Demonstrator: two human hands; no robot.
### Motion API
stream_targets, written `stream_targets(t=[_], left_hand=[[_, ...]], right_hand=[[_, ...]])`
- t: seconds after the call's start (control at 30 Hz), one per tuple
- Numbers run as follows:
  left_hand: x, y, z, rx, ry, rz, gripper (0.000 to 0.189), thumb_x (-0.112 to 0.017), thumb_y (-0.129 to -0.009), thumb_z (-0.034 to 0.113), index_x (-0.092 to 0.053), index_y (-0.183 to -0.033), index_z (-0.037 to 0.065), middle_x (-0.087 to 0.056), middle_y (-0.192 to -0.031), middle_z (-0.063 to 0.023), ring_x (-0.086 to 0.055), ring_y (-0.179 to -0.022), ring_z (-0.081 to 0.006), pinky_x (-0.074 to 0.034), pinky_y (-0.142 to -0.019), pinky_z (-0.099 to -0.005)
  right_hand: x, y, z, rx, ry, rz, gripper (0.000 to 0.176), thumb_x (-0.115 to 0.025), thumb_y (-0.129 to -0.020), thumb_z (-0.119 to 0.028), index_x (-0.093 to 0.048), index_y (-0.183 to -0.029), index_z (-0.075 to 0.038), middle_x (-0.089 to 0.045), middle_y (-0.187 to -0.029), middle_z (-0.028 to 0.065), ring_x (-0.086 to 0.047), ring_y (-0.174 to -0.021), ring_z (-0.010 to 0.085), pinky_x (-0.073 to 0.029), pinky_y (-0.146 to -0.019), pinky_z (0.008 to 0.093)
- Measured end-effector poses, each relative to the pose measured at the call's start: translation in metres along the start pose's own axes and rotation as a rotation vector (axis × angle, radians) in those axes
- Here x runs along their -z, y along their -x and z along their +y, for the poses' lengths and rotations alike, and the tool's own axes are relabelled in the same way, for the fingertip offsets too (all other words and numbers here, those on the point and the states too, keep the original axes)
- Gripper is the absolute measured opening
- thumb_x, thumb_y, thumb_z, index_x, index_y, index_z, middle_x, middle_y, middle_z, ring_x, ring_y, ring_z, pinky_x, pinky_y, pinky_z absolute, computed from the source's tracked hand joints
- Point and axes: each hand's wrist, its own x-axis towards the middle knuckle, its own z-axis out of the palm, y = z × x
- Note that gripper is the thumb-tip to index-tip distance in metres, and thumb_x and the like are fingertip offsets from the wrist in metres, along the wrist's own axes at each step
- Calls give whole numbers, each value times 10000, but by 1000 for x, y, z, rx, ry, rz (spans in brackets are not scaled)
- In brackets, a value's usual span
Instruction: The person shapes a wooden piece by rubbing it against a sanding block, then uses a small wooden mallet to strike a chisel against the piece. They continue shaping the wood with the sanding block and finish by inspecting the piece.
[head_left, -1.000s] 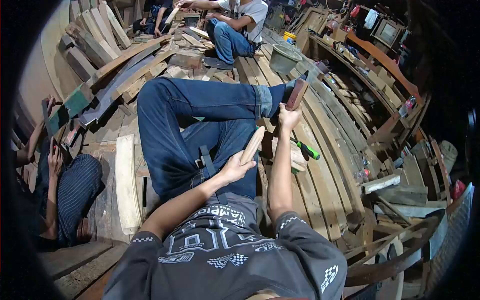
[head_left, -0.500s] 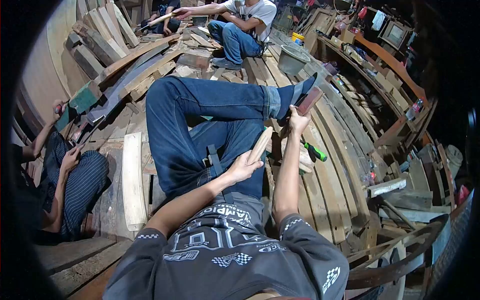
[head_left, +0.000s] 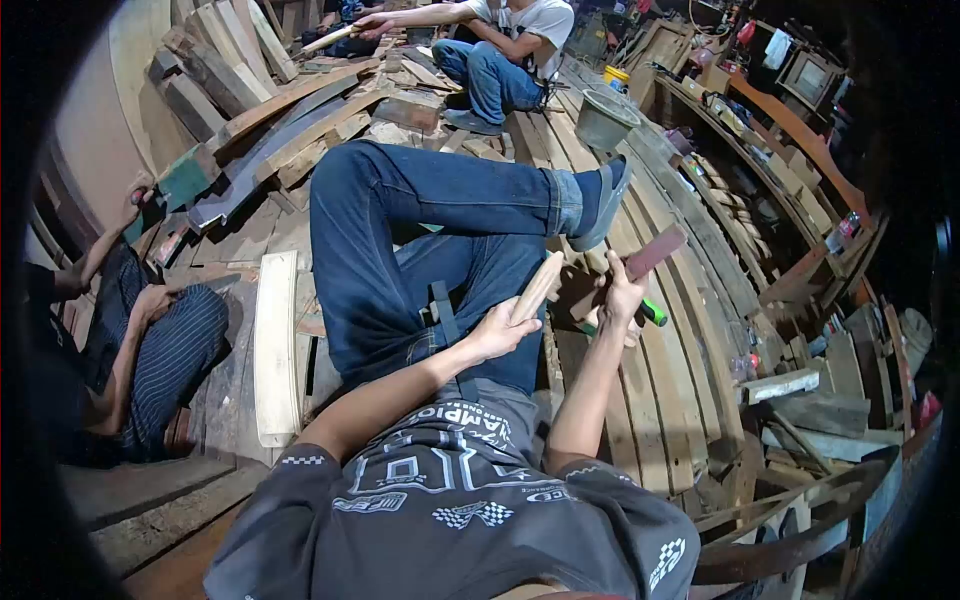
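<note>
My left hand [head_left: 497, 333] is closed around the lower end of a pale, smoothly shaped wooden piece [head_left: 541, 285], whose narrowed tip points up and away above my lap. In my right hand [head_left: 622, 292] is a flat reddish-brown sanding block [head_left: 657, 252], gripped at its near end and slanting up to the right. The block and the wooden piece are apart. Just behind my right hand shows the bright green and black handle [head_left: 653, 312] of a tool; the rest of that tool is hidden.
A pale curved board [head_left: 277, 350] lies left of my leg. A person in striped cloth [head_left: 178, 330] sits at the left, and another in a white shirt [head_left: 540, 35] squats ahead. A grey bucket [head_left: 606, 122] stands beyond my foot. Timber pieces [head_left: 205, 75] are piled at the back left.
My right hand has drawn back from near my foot towards my body, carrying the sanding block. The left hand still grips the wooden piece. The whole view has shifted slightly.
</note>
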Motion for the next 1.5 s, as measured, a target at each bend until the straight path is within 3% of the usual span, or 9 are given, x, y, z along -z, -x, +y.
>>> stream_targets(t=[0.57, 0.63, 0.7, 0.73, 0.87, 1.0, 1.27, 1.37, 1.5], left_hand=[[-3, 1, 7, 84, 224, -85, 346, -427, -1051, 427, -515, -1040, 93, -438, -674, 34, -340, -459, -31, -303, -407, -187], [-4, 4, 14, 79, 221, -102, 316, -439, -1049, 415, -508, -1071, 107, -465, -686, 25, -352, -453, -32, -305, -404, -183], [-1, 1, 9, 30, 154, -138, 315, -457, -1044, 407, -500, -1088, 98, -508, -755, 6, -407, -479, -42, -336, -412, -195], [-2, 2, 9, 8, 105, -125, 315, -461, -1043, 405, -501, -1085, 95, -513, -775, 3, -421, -487, -46, -344, -415, -198], [-3, 3, 4, -72, 24, -167, 303, -528, -1023, 354, -519, -1110, 63, -528, -769, 12, -438, -502, -51, -349, -425, -228], [1, 2, -2, -82, -82, -162, 334, -585, -999, 312, -511, -1180, 42, -530, -741, 11, -444, -525, -57, -357, -444, -246], [2, 3, -4, -68, -57, -157, 402, -595, -996, 305, -458, -1280, 56, -492, -721, 18, -443, -534, -44, -363, -446, -214], [2, 0, -3, 17, 140, -209, 396, -595, -996, 312, -459, -1276, 67, -455, -709, 38, -401, -515, -37, -339, -438, -202], [3, 1, 4, 48, 158, -240, 337, -592, -1001, 297, -457, -1231, 89, -408, -766, 55, -367, -548, -24, -286, -438, -187]], right_hand=[[57, 94, -10, -431, 149, -232, 299, -654, -940, -238, -520, -1142, -63, -600, -717, 26, -499, -479, 80, -393, -393, 224], [64, 98, -9, -389, 125, -272, 353, -641, -948, -239, -523, -1185, -6, -649, -798, 71, -582, -584, 123, -477, -504, 258], [58, 104, -9, 170, 485, -293, 387, -634, -951, -222, -539, -1230, 30, -683, -912, 117, -658, -776, 200, -529, -706, 325], [53, 111, -31, 31, 531, -388, 411, -646, -937, -206, -551, -1258, 32, -696, -1014, 158, -660, -938, 238, -502, -858, 361], [38, 117, -54, 415, 823, -578, 425, -700, -875, -182, -575, -1228, 19, -676, -1025, 271, -681, -968, 399, -526, -831, 408], [34, 102, -45, 187, 776, -374, 464, -714, -858, -236, -573, -1223, 13, -674, -996, 272, -673, -945, 426, -526, -792, 448], [36, 97, -45, 276, 829, -371, 398, -706, -863, -234, -595, -1168, -4, -662, -968, 277, -645, -923, 455, -523, -791, 456], [44, 100, -26, 497, 950, -598, 358, -690, -875, -204, -586, -1155, -7, -665, -977, 280, -654, -916, 447, -524, -767, 462], [37, 91, -32, 267, 859, -434, 367, -706, -866, -246, -587, -1115, -4, -659, -879, 290, -653, -881, 464, -519, -718, 480]])
